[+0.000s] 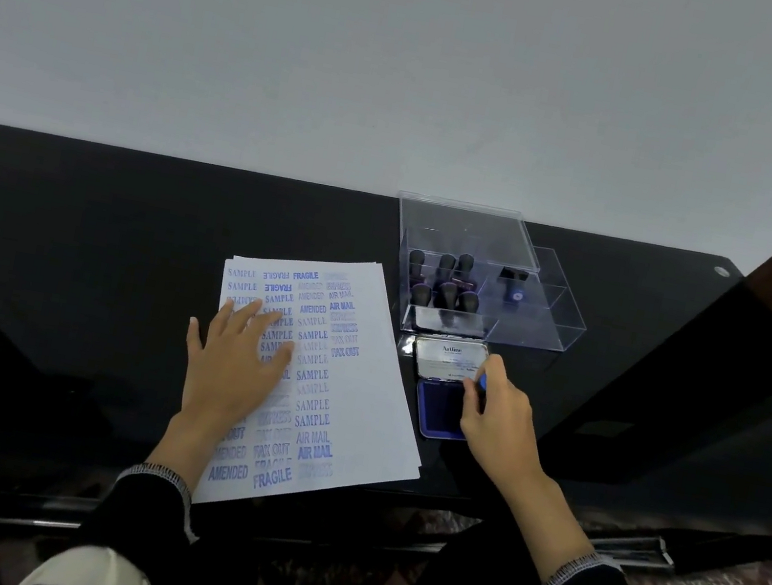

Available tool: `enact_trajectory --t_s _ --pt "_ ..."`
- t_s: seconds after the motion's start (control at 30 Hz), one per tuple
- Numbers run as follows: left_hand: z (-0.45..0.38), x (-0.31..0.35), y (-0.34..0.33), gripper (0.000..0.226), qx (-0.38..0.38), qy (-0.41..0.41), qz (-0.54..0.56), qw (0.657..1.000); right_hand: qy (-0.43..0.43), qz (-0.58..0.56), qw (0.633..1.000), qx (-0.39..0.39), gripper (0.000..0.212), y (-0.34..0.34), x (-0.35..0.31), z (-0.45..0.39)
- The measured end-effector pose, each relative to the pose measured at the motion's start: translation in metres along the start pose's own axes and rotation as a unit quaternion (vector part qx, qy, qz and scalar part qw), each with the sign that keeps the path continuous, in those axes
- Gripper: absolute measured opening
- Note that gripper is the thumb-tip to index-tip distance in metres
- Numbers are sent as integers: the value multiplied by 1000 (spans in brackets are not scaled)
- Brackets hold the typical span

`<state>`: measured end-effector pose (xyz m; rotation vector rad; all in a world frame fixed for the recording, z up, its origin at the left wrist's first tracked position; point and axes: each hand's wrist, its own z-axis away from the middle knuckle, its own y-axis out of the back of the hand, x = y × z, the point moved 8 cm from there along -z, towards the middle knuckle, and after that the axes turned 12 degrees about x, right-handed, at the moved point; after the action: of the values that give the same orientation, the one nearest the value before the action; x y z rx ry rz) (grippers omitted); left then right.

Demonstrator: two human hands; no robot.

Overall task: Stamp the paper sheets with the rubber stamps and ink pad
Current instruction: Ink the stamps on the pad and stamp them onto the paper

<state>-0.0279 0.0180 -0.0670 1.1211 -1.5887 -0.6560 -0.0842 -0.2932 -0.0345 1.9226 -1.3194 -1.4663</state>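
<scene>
A stack of white paper sheets (361, 422) lies on the black table, its top sheet covered with blue stamp marks such as SAMPLE, FRAGILE and AIR MAIL. My left hand (234, 363) rests flat on the sheet with fingers spread. To the right sits the open ink pad (438, 407), its blue pad facing up and its metal lid (447, 357) folded back. My right hand (499, 415) grips a rubber stamp with a blue top (482, 381) and holds it down on the right edge of the pad. Most of the stamp is hidden by my fingers.
A clear plastic box (527, 327) stands behind the ink pad with several black-handled stamps (447, 282) in its left compartment and one stamp (514, 286) lying in the right. Its clear lid (467, 229) leans behind. The table's front edge runs just above my sleeves.
</scene>
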Motion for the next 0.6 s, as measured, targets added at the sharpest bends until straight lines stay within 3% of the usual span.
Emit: enact_trajectory --t_s 0.3,0.6 --pt "0 0 0 52 -2 1 -1 1000 -28 7 992 -119 11 -9 3 -27" --pt "1 1 0 52 0 2 3 1000 18 53 998 -12 20 3 -2 -2"
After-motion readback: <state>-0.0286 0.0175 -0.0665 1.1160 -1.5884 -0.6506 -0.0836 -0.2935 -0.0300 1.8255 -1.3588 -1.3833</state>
